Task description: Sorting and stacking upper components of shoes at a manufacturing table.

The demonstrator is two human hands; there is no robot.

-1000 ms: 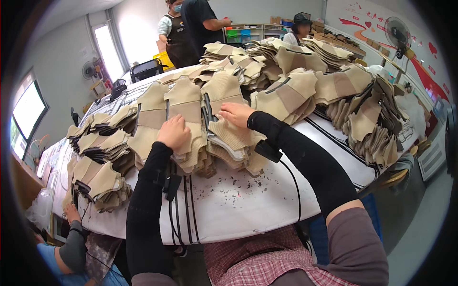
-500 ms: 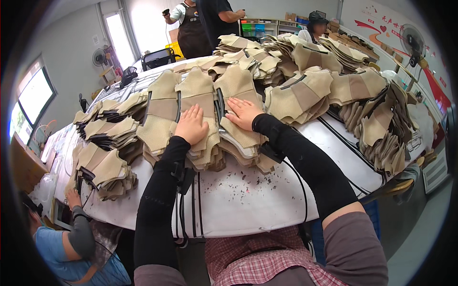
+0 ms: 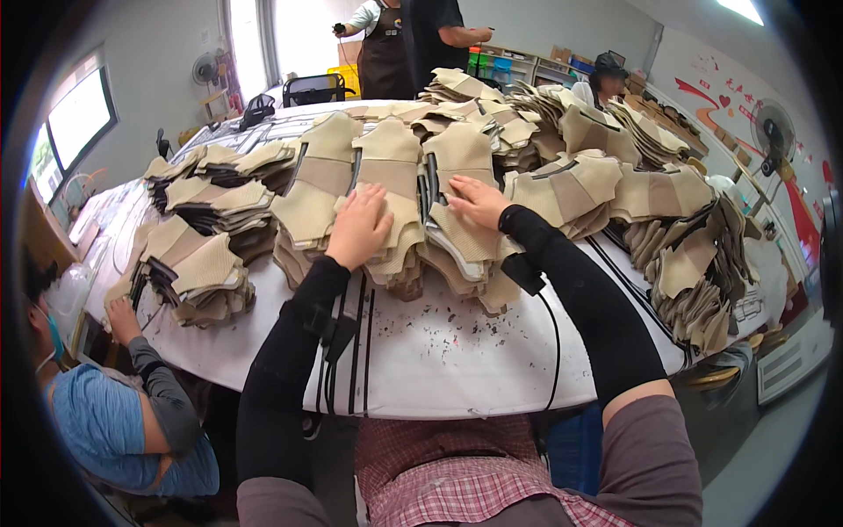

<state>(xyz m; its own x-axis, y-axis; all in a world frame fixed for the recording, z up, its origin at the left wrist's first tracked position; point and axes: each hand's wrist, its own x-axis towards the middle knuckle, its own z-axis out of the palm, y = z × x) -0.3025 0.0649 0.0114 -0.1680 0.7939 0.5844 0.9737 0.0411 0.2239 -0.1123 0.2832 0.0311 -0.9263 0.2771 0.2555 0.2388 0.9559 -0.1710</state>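
Observation:
My left hand (image 3: 361,228) lies flat, fingers stretched, on the near half of a middle stack of beige-and-brown fabric pieces (image 3: 387,146). On the neighbouring stack of fabric pieces (image 3: 462,147) to the right rests my right hand (image 3: 479,203), its fingers extended across the brown panel. Neither hand grips anything. Black strips run along the edges of these pieces. Left of my hands is another similar stack (image 3: 328,140). Black sleeves cover both forearms, and a small dark device is strapped near each wrist.
More fabric stacks (image 3: 562,189) spread right, left and behind. Dark scraps (image 3: 439,338) litter the white tabletop (image 3: 457,386) near me. A black cable (image 3: 557,351) hangs over its front edge. At lower left a co-worker (image 3: 132,430) touches a stack (image 3: 193,263); other people stand beyond.
The view has shifted, so the table sits farther right in the picture. My left hand has slid slightly toward me on its stack; my right hand stays on its stack.

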